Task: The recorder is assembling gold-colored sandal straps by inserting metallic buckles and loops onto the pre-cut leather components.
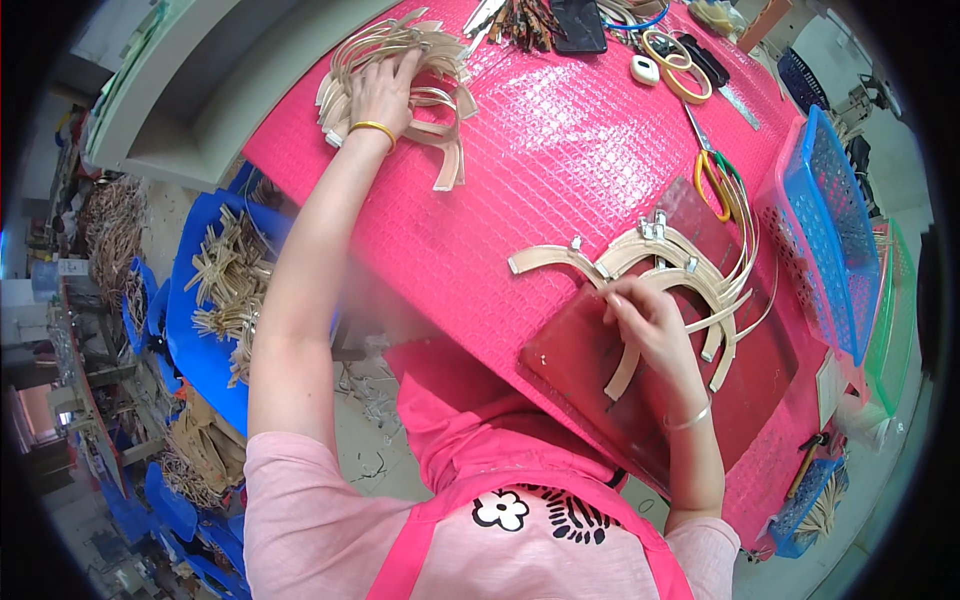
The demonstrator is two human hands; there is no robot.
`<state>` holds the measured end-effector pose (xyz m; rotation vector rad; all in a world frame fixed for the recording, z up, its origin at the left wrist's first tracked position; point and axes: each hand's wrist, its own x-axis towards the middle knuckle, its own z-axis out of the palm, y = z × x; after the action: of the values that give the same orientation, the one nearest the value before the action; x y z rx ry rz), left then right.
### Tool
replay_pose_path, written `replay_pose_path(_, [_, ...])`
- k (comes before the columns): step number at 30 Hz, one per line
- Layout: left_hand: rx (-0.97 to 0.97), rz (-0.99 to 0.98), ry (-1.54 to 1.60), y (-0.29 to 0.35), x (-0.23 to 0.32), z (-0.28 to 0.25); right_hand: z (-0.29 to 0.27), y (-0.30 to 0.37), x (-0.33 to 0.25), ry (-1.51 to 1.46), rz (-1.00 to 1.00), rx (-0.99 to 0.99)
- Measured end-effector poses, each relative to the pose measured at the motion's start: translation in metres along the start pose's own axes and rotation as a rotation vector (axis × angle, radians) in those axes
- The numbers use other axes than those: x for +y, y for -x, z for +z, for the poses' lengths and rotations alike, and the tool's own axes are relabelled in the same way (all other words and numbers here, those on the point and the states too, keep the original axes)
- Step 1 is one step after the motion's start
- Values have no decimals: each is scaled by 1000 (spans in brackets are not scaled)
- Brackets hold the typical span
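With both grips unclear, the left hand (382,95) should part far-left curved strips (452,160) singly, the right hand (655,325) steadying clipped strips (545,255).

Bright; white glare on pink tabletop (560,130), hazy patch at its left edge; sides fisheye-bent, corners black.

Left hand (380,98) partly hides beige strips (449,165); pink shirt (310,520) cut off below.

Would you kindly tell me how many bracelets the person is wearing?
2: a yellow bracelet around the left wrist, and a silver-coloured bracelet around the right wrist. I see no others.
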<state>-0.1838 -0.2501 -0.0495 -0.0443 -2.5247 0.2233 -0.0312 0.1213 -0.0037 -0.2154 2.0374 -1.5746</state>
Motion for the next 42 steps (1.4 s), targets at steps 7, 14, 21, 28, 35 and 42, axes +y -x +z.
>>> replay_pose_path(7, [-337, -720, -137, -34, 9, 14, -36, 44, -1, 101, 25, 354])
replay_pose_path(14, [-412, -222, 229, -36, -25, -30, -89, 54, -10, 842, -247, 437])
replay_pose_path(21, [-542, 288, 872, 52, 160, -104, -83, 50, 6, 1138, -429, 163])
replay_pose_path(28, [-814, -12, 1322, 59, 151, -131, -90, 82, -4, 944, -492, 270])
replay_pose_path(35, [-1310, -329, 1466, 79, 147, -163, -84, 165, 18, -351, -464, -194])
replay_pose_path(42, [-1267, -101, 1322, 88, 182, -156, -35, 130, -9, 180, -493, 10])
